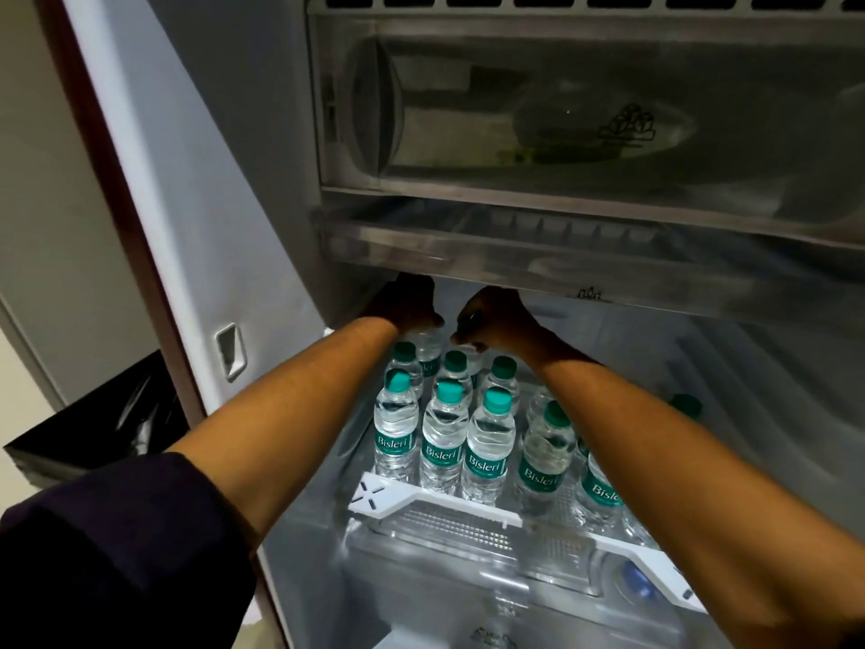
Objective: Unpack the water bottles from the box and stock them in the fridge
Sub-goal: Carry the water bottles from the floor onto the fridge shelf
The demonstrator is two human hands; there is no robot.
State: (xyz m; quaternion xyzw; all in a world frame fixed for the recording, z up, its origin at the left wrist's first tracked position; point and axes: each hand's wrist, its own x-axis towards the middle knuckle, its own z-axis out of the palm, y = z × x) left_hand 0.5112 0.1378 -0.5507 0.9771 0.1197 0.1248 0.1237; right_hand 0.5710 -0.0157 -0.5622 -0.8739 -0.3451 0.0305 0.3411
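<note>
Two hands reach deep, crowded rows at risk

Both hands, left hand [406, 305] and right hand [496, 320], each apparently close on a water bottle [428, 346] at the shelf [435, 501] back; passing forearms could topple front bottles [442, 437] into one another.

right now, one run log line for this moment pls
phase: stocking fridge shelf | left hand: on rear bottle | right hand: over back row | front bottles: upright
</note>
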